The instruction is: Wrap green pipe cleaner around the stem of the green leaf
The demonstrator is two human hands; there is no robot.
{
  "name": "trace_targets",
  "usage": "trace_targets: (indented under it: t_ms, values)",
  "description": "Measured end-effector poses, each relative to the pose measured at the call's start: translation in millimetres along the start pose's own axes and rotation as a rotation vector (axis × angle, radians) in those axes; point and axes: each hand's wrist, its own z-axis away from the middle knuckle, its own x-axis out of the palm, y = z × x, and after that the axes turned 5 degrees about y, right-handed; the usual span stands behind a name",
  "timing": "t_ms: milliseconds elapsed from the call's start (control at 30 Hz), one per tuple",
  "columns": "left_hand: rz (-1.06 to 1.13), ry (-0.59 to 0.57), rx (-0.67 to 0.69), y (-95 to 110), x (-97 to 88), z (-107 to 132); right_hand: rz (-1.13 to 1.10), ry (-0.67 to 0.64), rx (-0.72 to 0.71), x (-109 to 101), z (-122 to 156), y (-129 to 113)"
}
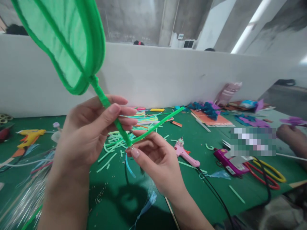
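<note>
A green hand fan (64,44) with sheer fabric and a fuzzy green rim fills the upper left, tilted. My left hand (93,127) is closed around its handle (122,130), which is wrapped in green pipe cleaner. At the handle's lower end, my right hand (155,159) pinches the tip between thumb and fingers. Something small and shiny shows at that tip, too small to name for sure. From there a loose length of green pipe cleaner (163,123) sticks out up and to the right. Part of the handle is hidden behind my left fingers.
On the green table (107,204) lie cut glue-like strips (112,140), small metal rings (98,199), a blue tassel (150,201), a pink glue gun (185,155) and a yellow one (31,137). Red-handled scissors (263,175) lie right, near another person's hand (291,139). A white partition (155,76) stands behind.
</note>
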Motion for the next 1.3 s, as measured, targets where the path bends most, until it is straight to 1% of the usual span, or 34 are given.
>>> trace_targets:
  t_ms: [133,367,500,567,633,767,833,1067,1167,1300]
  values:
    - [-0.004,-0.007,0.012,0.6,1.5,1.9,0.028,0.026,-0.001,0.6,-0.9,0.0]
    - [-0.042,0.007,0.008,2.2,2.9,2.8,0.021,0.028,0.000,0.6,-1.0,2.3]
    - [-0.088,0.029,-0.020,4.5,5.0,3.8,0.038,0.039,0.006,0.5,-0.9,3.2]
    - [-0.099,0.030,-0.016,5.2,5.3,3.8,0.018,0.026,0.012,-0.1,-1.2,3.2]
    - [-0.098,0.027,-0.011,5.2,4.6,3.4,-0.029,-0.006,0.056,-1.5,-1.6,3.1]
    - [-0.083,0.029,-0.026,3.3,1.0,1.8,-0.144,-0.107,0.217,-6.1,-3.7,6.0]
    - [-0.085,0.034,-0.022,1.8,-0.3,1.2,-0.186,-0.137,0.259,-8.0,-5.2,9.3]
    - [-0.186,0.040,-0.005,0.3,2.7,1.1,-0.176,-0.137,0.308,-5.4,-7.7,14.1]
    - [-0.175,0.004,-0.028,1.5,2.7,0.3,-0.180,-0.138,0.333,-3.6,-7.3,15.6]
    - [-0.153,-0.013,-0.029,3.4,2.3,0.4,-0.173,-0.094,0.305,-0.2,-6.3,20.3]
